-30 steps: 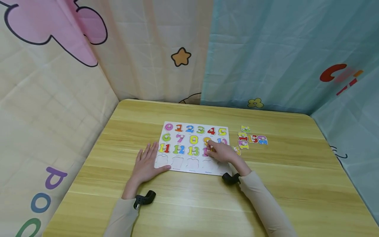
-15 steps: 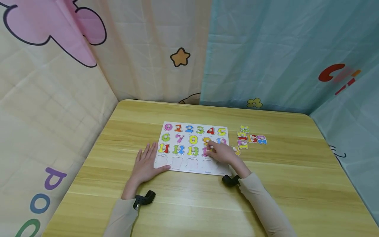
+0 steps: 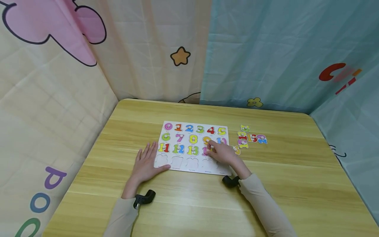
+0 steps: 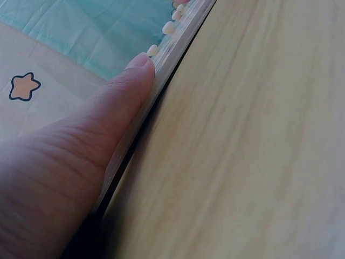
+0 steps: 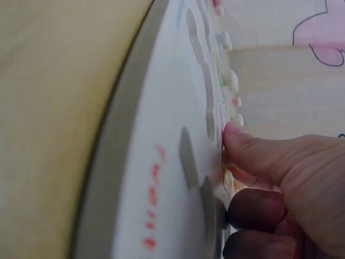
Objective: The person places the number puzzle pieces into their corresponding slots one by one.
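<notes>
Right hand [image 3: 223, 153] has thumb and fingers pinched on a pink-and-yellow number piece [image 3: 204, 151] (fingers hide most of its second digit) in the white board's [image 3: 185, 163] third row, beside the yellow-and-green 13 [image 3: 193, 150]. Left hand's [image 3: 145, 166] spread wide at the board's lower-left corner, while loose multicoloured number pieces [image 3: 243, 144] lie right of the board on the wood-grain table [image 3: 183, 207].

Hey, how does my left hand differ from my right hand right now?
Pose: the left hand has its fingers outstretched; the right hand has its fingers bent, pinching a number piece.
Place: the left hand rests at the board's left edge; the right hand reaches over its right side.
Shared: both wear a black wrist device and a pale sleeve.
</notes>
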{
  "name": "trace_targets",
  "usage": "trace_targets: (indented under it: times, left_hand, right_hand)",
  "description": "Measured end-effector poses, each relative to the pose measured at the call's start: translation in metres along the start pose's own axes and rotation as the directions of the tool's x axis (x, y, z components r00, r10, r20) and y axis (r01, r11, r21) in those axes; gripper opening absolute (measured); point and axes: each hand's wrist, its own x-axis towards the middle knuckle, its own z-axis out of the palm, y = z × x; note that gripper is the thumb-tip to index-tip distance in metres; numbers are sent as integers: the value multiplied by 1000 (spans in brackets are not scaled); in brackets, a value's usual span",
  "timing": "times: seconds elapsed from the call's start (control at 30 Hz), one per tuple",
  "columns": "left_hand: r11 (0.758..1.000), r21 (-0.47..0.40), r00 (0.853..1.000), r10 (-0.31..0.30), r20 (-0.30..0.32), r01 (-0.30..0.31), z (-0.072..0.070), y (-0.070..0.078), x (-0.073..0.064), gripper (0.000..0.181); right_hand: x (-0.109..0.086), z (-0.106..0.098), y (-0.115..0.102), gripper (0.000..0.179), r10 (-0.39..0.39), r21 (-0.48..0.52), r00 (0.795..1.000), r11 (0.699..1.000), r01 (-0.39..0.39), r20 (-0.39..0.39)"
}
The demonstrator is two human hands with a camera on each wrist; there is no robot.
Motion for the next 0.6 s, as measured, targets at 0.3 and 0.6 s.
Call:
trace_targets:
  times: [0.3,0.6]
  left_hand:
    - [1000,-6,1000,7,-3,-7,1,2,1,111]
    - [1000,3,1000,3,-10,-3,2,-1,0,112]
  right_hand:
    - [-8,-2,17,27,41,203,998,979,-31,-42]
    - [-24,-44,78,42,236,324,917,937,-127,-323]
